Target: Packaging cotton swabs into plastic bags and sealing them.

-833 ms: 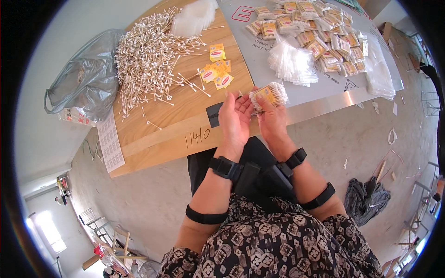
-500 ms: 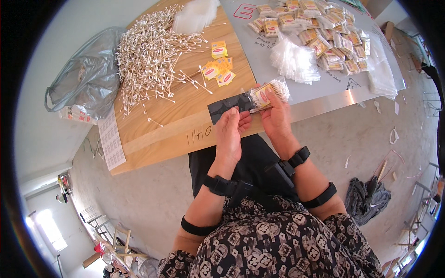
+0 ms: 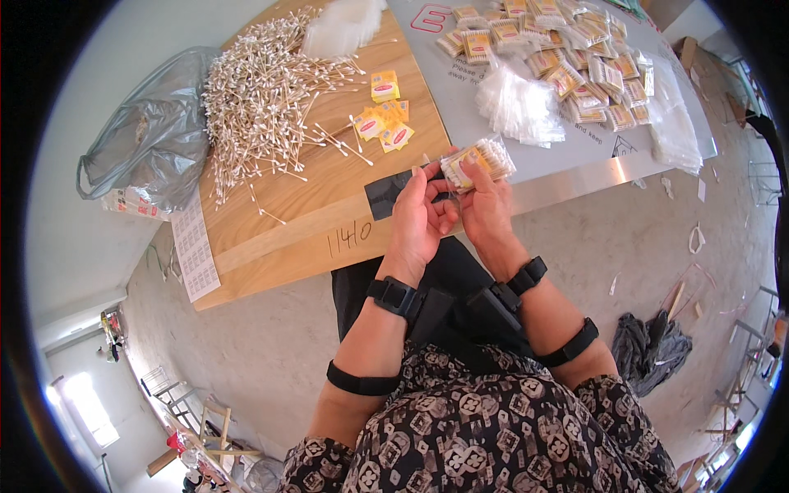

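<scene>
My right hand point(image 3: 486, 212) holds a small clear bag of cotton swabs point(image 3: 483, 161) with a yellow label, its thumb pressed on the front. White swab tips crowd the bag's right end. At the left end of the bag, my left hand point(image 3: 417, 222) has its fingers curled and its thumb raised against the bag's edge. Beneath the hands, a dark patch point(image 3: 380, 197) lies on the table's front part. To the left of the hands are several loose yellow labels point(image 3: 370, 125) and a small stack of them point(image 3: 384, 86).
A big heap of loose cotton swabs point(image 3: 255, 99) covers the left of the wooden table point(image 3: 411, 90), beside a grey plastic bag point(image 3: 156, 135). Filled swab packs point(image 3: 588, 78) pile up at the far right. Empty clear bags point(image 3: 522, 103) lie in front of them, with more at the right edge.
The left hand has moved up and right to the bag's left end, and its fingers have curled in. The bag has turned slightly in the right hand.
</scene>
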{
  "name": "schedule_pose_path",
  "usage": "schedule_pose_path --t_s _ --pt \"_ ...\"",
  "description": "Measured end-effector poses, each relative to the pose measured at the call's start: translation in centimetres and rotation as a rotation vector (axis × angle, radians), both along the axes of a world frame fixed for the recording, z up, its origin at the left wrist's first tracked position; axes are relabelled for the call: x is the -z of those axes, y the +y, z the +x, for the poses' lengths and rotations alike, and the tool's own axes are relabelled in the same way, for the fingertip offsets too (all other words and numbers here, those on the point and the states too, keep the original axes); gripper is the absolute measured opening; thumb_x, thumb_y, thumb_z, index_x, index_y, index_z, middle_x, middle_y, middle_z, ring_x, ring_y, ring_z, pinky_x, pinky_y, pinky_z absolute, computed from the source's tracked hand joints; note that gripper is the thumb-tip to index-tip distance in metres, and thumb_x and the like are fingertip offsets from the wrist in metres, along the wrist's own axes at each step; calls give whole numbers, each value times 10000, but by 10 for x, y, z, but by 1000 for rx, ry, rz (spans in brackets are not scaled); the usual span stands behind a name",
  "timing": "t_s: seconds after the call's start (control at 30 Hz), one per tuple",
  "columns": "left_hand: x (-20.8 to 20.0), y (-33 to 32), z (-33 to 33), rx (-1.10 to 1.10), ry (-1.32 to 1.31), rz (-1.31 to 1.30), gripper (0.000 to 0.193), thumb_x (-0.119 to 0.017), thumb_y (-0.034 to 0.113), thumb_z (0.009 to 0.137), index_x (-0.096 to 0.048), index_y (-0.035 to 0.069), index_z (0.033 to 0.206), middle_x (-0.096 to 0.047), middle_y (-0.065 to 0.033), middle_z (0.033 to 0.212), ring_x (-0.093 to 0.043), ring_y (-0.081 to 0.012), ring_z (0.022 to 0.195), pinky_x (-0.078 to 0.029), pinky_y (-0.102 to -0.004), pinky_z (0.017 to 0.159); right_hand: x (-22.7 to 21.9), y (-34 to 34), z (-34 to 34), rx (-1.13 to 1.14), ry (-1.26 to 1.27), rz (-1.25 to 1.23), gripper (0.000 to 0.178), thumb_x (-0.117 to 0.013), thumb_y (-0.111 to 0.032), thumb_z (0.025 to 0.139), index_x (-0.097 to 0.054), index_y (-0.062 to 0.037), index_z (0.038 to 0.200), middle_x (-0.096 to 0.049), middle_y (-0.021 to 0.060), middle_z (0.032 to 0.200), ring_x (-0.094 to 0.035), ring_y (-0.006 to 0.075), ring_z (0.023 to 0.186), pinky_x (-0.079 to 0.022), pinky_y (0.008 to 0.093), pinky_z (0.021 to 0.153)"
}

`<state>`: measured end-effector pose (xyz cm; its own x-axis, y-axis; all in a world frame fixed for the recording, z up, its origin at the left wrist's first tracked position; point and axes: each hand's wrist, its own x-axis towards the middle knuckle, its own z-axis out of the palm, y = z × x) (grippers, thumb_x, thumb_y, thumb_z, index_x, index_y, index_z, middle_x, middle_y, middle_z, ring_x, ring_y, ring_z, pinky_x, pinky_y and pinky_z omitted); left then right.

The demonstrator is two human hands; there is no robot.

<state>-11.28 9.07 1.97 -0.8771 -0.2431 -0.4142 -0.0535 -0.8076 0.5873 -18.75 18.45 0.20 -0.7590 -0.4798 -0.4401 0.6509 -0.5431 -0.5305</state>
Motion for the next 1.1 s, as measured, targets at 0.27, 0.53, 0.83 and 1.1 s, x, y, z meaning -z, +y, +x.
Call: schedule_pose_path --t_s 0.27,0.53,0.83,1.1 --pt "-2 17 0 -346 -156 -38 464 -401 376 1037 -407 26 1341 -608 -150 1179 -628 -180 717 -426 -265 498 -2 -4 -7 159 -65 40 351 -674 -107 887 -575 35 1193 -662 134 1073 -644 217 913 -542 354 788" --pt "-3 30 -1 -242 12 33 562 -340 457 1038 -346 66 1442 -484 -146 1420 -490 -159 603 -407 -286 523 -5 -12 -3 186 -60 49 480 -632 -142 936 -448 33 1344 -567 169 1286 -571 244 1153 -517 368 912" --pt "-3 38 11 -195 -111 -227 651 -276 462 1046 -80 98 1549 -411 -159 1485 -484 -139 579 -403 -253 490 4 -8 -8 190 -39 41 481 -664 -97 907 -467 46 1322 -593 160 1259 -583 236 1147 -494 333 941" --pt "-3 34 12 -43 -1 -350 646 -324 406 1050 -115 26 1529 -459 -148 1447 -509 -122 607 -441 -253 524 2 -10 -4 196 -24 8 480 -653 -59 901 -461 51 1327 -593 166 1261 -566 238 1177 -474 344 976"
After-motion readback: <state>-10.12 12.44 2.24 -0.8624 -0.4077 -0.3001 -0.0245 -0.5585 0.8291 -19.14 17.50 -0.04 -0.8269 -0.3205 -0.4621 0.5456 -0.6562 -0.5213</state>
